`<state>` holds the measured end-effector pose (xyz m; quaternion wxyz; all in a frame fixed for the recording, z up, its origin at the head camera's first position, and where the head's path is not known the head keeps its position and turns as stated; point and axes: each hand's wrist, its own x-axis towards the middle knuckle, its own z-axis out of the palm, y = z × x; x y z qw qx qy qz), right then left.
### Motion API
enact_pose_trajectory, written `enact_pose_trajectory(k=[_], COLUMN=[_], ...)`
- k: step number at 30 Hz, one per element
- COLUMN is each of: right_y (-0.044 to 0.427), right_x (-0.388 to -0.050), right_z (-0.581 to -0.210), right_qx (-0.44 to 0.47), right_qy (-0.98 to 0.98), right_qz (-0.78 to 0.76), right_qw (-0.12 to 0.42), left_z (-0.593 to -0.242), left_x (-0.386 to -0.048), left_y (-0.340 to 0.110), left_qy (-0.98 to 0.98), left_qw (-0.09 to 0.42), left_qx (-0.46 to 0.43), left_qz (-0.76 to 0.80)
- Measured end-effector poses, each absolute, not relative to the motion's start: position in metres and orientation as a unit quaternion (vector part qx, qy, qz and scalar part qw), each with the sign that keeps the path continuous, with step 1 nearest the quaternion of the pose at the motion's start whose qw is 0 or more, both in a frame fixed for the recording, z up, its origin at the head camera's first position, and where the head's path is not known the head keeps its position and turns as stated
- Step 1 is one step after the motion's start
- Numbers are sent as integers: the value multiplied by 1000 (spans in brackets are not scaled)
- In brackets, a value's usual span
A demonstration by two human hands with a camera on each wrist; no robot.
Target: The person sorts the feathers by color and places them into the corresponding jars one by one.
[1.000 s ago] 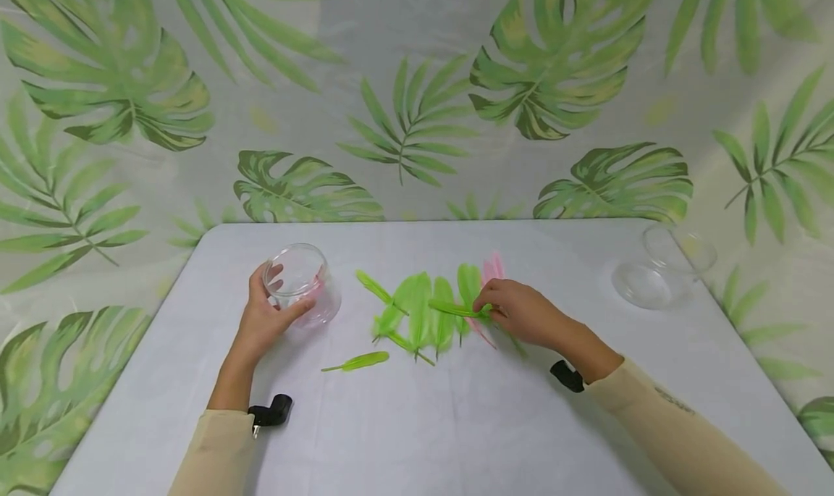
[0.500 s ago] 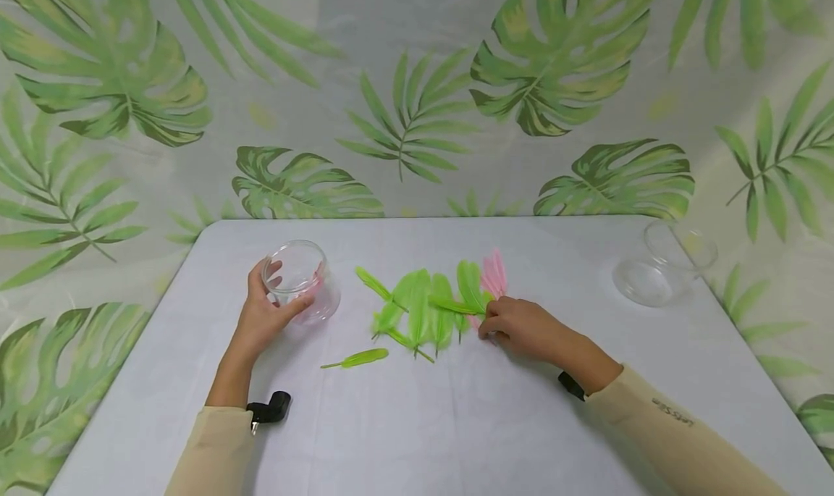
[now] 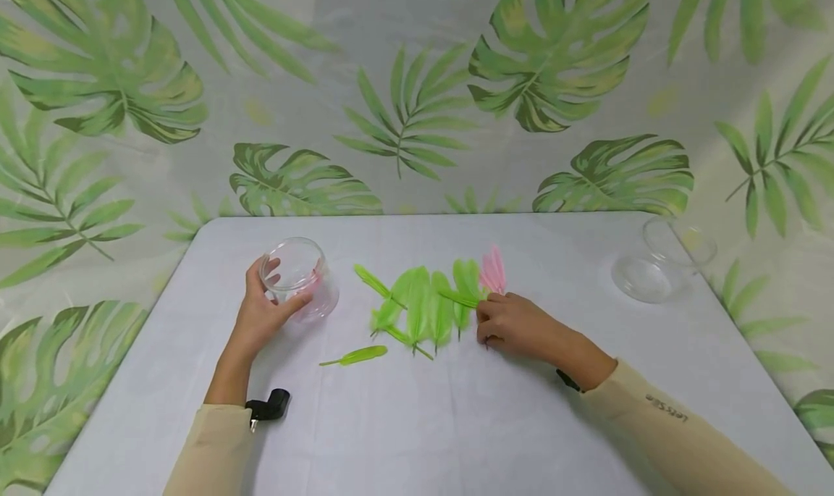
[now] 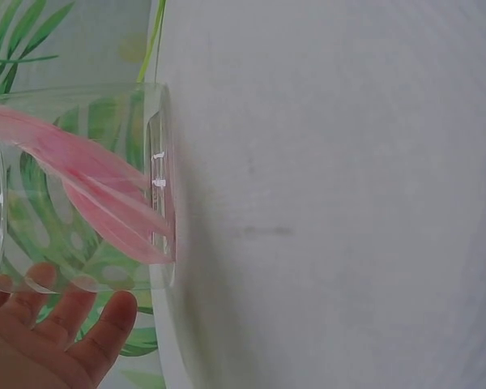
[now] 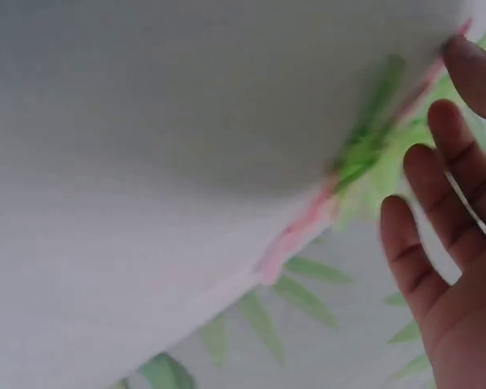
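Note:
My left hand grips a clear glass jar, thumb on its near side and fingers round the left side. Pink feathers lean inside the jar in the left wrist view. Over the right end of a row of green feathers, my right hand has curled fingers and pinches the quill end of a pink feather. Its vane fans out beyond the knuckles. The quill tip shows by the thumb in the right wrist view; the exact contact is partly hidden.
A single green feather lies in front of the row. Another clear glass vessel stands at the table's back right. Behind the white-covered table hangs a leaf-print cloth.
My right hand has let go of a green feather, which lies on the row. It has shifted slightly down and taken hold of the pink feather's quill. The left hand holds the jar steady.

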<state>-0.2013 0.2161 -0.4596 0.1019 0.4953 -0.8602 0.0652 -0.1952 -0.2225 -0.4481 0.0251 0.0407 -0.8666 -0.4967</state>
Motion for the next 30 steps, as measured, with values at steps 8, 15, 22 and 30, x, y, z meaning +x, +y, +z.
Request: enact_pose_trajectory(k=[8,15,22,30], right_y=[206,211,209,203], right_x=[-202,-210,-214,-221], right_z=[-455,-443,-423,-428], right_qx=[524,488,442,435], right_qy=[-840,-858,-850,-825], right_qz=[7,112,265,341], right_qw=[138,109,111,119], left_z=[-449,-447,-446,-445], left_x=[-194,-194,-193,-193], left_y=[-224,-223,-222,-222], left_qy=[-864,-863,-865,-866], left_qw=[27,26,20,20], left_qx=[42,41,46,44], left_qz=[-502,-503,-499,-497])
